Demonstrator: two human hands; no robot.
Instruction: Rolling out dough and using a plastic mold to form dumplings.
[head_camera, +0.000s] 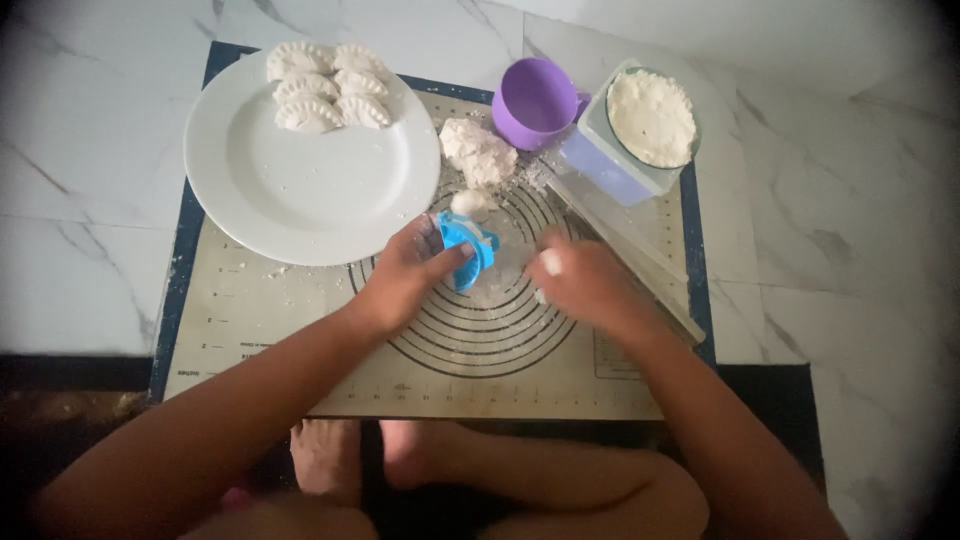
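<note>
The left hand (405, 275) reaches in from seven o'clock, fingers clamped on a blue dumpling press (467, 248) at mat (300, 330) centre, tilted toward one o'clock. The right hand (580, 283), blurred, pinches a dough bit (551, 262).

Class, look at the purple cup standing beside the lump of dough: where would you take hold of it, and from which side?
Probably by its small handle, coming from the right: the purple cup stands upright, mouth open upward, and the handle juts toward the square container of filling. That gap looks tight, though, so pinching the far rim from above may be easier; the dough lump crowds its near-left side.
</note>
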